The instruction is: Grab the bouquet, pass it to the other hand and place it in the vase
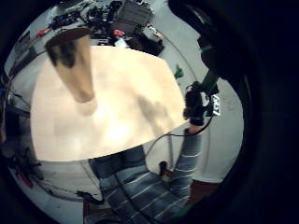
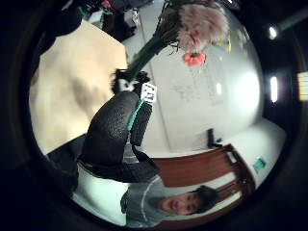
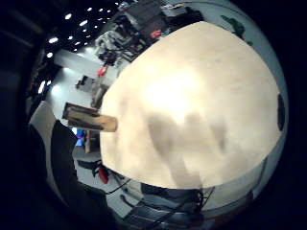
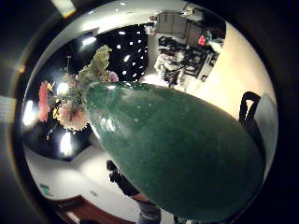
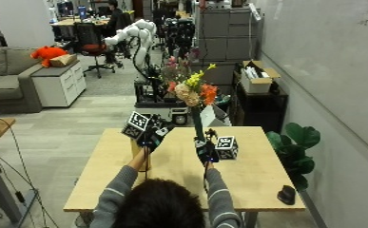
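Green-stemmed artificial bouquet with pink, orange and yellow blooms: 1 item, standing upright in the air above the pale wooden table, its wrapped stem bundle gripped low down by the right hand, whose fingers are curling round it. The right thumb side palm view is showing the smooth green wrap filling the picture, so the stem is lying close against that palm.

Handling: probably light and top-heavy, the blooms spreading wide above a narrow, stiff stem bundle. The wrap is looking glossy and may be slippery. Petals are soft and easily crushed, so any hold belongs on the stem, below the flower heads and above the present grip.

Left hand: 1, raised just beside the bouquet but apart from it, holding nothing; from the outside view I cannot tell how its fingers are set.

Tall tan cylindrical vase: 1, standing upright on the table, near its left side, partly hidden behind the left forearm in the outside view.

Stage: the bouquet is up, the pass and the placing are not yet done.
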